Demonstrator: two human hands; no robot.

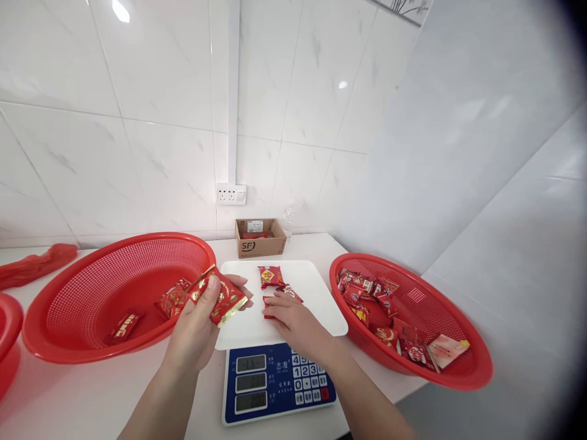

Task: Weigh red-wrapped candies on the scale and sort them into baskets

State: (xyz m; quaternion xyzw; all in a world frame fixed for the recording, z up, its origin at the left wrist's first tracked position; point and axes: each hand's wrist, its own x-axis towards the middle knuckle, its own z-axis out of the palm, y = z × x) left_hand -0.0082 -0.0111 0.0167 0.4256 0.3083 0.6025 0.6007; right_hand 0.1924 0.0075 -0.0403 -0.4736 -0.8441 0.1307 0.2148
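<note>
My left hand [198,324] is closed around a red and gold foil pouch [220,296], held just over the left edge of the white scale tray [312,290]. Fingers of my right hand [290,316] rest on small red packets [277,299] lying on the tray, pinching at them. Another red packet [269,276] lies apart further back on the tray. Below the tray the blue scale panel [277,382] shows its displays and keypad.
A large red mesh basket [82,293] at left holds a few red packets [172,299]. A second red basket [454,373] at right holds several packets. A small cardboard box [260,238] stands by the tiled wall. A red bag [34,263] lies far left.
</note>
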